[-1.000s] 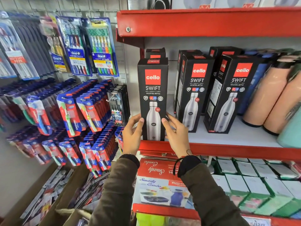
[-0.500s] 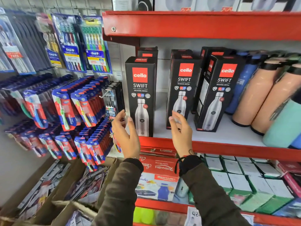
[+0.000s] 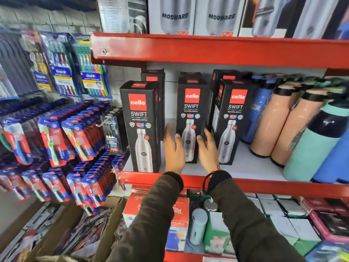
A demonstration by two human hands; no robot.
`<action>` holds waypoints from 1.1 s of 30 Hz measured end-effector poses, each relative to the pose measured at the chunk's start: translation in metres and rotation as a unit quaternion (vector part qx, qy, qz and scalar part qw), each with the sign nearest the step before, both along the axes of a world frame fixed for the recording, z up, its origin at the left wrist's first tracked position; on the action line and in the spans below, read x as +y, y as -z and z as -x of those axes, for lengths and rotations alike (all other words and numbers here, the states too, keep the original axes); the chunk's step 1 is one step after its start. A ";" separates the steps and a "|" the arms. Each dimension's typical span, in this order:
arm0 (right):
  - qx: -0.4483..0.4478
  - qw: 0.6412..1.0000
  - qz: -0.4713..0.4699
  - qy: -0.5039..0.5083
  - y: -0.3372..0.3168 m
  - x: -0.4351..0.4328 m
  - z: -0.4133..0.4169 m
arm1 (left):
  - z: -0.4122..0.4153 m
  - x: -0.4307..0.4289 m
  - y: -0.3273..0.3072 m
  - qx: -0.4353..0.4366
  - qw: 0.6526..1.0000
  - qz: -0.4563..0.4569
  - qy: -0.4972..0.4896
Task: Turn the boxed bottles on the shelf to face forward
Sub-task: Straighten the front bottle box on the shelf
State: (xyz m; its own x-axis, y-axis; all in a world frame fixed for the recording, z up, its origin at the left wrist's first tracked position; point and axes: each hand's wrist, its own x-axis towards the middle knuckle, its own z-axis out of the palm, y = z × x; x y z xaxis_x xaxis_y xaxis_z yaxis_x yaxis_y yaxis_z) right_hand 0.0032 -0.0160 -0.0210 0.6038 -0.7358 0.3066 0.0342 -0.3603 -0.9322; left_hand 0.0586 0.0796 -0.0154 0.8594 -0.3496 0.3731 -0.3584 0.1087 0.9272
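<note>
On the white board of the red-edged metal shelf (image 3: pixel 245 183) stand three black cardboard bottle boxes with a red logo square and a picture of a steel bottle on the front. The left black box (image 3: pixel 140 127) stands upright at the front lip of the shelf, its printed face towards the camera. The middle black box (image 3: pixel 191 112) stands further back, also front-on, and the right black box (image 3: pixel 233 120) stands just beside it, turned a little so that its left side panel shows as well as its front. More black boxes stand behind these three, mostly hidden. Both hands reach up over the shelf edge towards the middle box, one on each side of its lower half. The left hand (image 3: pixel 174 153) is spread flat, fingers apart and pointing up, in the gap between the left box and the middle box; it is blurred, and whether it touches the middle box cannot be told. The right hand (image 3: pixel 208 152) is likewise spread, palm turned towards the middle box, in front of the narrow gap between the middle and right boxes, its fingertips overlapping the middle box's lower right edge. Neither hand is closed around anything. To the right stand peach-coloured bottles (image 3: pixel 272 121) with black caps.
</note>
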 end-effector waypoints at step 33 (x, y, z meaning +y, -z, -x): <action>0.010 1.000 -0.007 -0.013 0.017 0.024 0.049 | 0.026 0.044 0.008 0.090 0.995 -0.036 0.018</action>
State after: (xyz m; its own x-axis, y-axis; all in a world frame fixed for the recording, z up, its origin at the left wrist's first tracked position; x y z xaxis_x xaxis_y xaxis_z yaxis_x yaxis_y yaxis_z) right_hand -0.0457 0.0079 -0.0384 0.6291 -0.7236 0.2839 0.0250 -0.3461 -0.9379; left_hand 0.0323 0.1239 -0.0233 0.8964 -0.4015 0.1880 -0.1838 0.0494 0.9817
